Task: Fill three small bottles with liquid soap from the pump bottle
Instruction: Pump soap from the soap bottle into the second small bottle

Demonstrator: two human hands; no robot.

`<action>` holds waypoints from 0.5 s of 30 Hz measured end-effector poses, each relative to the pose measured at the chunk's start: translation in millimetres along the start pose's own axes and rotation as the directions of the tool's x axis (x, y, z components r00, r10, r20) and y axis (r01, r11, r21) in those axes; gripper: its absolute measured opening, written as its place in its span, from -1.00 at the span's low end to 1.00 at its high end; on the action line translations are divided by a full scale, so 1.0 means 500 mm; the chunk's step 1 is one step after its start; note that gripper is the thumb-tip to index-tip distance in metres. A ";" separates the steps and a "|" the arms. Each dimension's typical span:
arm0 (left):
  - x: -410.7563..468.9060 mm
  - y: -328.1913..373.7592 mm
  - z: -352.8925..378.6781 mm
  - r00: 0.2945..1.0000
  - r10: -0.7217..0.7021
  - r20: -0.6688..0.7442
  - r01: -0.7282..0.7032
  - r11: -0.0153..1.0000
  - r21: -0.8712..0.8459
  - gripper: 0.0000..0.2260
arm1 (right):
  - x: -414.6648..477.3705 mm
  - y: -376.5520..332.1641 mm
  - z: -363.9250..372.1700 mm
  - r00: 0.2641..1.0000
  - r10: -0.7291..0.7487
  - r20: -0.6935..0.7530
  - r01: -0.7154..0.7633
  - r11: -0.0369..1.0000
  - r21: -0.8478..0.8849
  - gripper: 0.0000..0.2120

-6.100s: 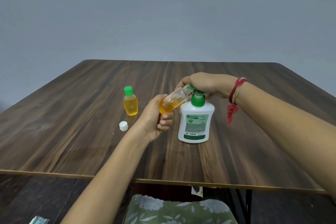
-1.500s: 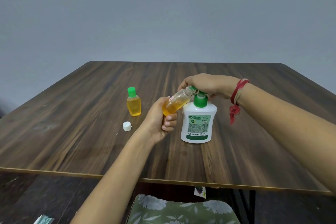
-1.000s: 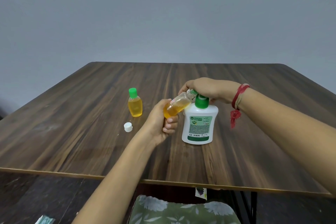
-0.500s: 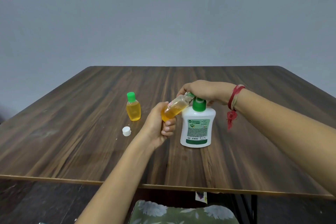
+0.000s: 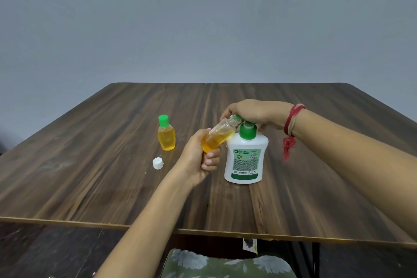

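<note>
Wood table [image 5: 108, 165]: dark grain, grey wall behind; floral cushion [image 5: 225, 264] below the near edge
Capped bottle [image 5: 166, 137]: upright, green cap, yellow soap up to the shoulder; left of the hands, apart from them
White cap [image 5: 157, 163]: loose on the table, just in front of the capped bottle, not touching it
In the way: right hand [image 5: 255, 111] covers the pump head and spout; the small bottle's mouth is hidden under it, so mouth-to-spout contact cannot be told
Pump bottle [image 5: 246, 162]: white, green collar, upright mid-table, label toward the camera
Small bottle [image 5: 220, 135]: clear, tilted, neck up toward the pump head; yellow soap in the lower half; just beside the pump bottle's shoulder
Change vs 0.5 s ago: same layout, both hands in the same holds; any rise in soap level cannot be told
Left hand [image 5: 198, 160]: fingers curled round the small bottle's base; forearm enters from the bottom edge
Right hand: palm down on the pump head, fingers curled over it; red thread [image 5: 291, 124] on the wrist, tassel hanging
</note>
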State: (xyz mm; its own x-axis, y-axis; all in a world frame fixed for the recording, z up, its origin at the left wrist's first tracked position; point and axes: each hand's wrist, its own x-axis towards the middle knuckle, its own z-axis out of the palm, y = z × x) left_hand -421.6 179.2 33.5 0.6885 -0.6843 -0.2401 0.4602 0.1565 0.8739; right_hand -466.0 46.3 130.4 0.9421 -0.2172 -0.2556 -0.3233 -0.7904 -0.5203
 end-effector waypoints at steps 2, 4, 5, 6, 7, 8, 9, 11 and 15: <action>0.001 0.003 -0.001 1.000 0.008 0.002 -0.008 1.000 -0.003 -0.69 | 0.003 0.000 -0.001 1.000 0.001 -0.004 -0.001 1.000 0.003 -0.65; 0.000 0.004 -0.002 1.000 0.009 -0.006 -0.009 1.000 0.001 -0.69 | 0.004 0.002 0.005 1.000 0.000 0.002 0.000 1.000 0.011 -0.66; 0.000 0.002 -0.003 1.000 0.007 -0.009 -0.007 1.000 0.002 -0.68 | 0.003 0.004 0.007 1.000 -0.002 0.005 0.002 1.000 0.011 -0.66; 0.000 0.001 -0.003 1.000 0.003 -0.009 -0.003 1.000 0.002 -0.68 | 0.002 0.004 0.008 1.000 -0.004 0.010 0.004 1.000 0.006 -0.67; 0.000 0.000 -0.003 1.000 -0.001 -0.007 0.001 1.000 0.003 -0.68 | 0.001 0.004 0.006 1.000 -0.002 0.016 0.002 1.000 -0.002 -0.67; -0.001 0.000 -0.003 1.000 -0.002 -0.004 0.002 1.000 0.004 -0.68 | 0.000 0.003 0.003 1.000 0.003 0.019 -0.003 1.000 -0.005 -0.66; -0.001 0.000 -0.002 1.000 0.001 0.000 -0.001 1.000 0.003 -0.69 | -0.001 0.001 0.000 1.000 0.008 0.018 -0.008 1.000 0.000 -0.66; 0.000 0.000 -0.004 1.000 0.004 0.002 -0.004 1.000 -0.004 -0.68 | 0.001 0.000 -0.001 1.000 0.007 0.014 -0.007 1.000 0.013 -0.67; 0.000 -0.002 -0.005 1.000 -0.005 -0.003 0.005 1.000 -0.001 -0.66 | 0.002 0.005 0.009 1.000 -0.003 0.013 0.003 1.000 0.014 -0.72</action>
State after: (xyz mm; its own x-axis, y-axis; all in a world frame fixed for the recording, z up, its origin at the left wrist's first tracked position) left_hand -420.8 180.9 31.6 0.6881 -0.6828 -0.2454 0.4640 0.1541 0.8723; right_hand -466.2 46.7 125.3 0.9419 -0.2069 -0.2646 -0.3215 -0.7832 -0.5322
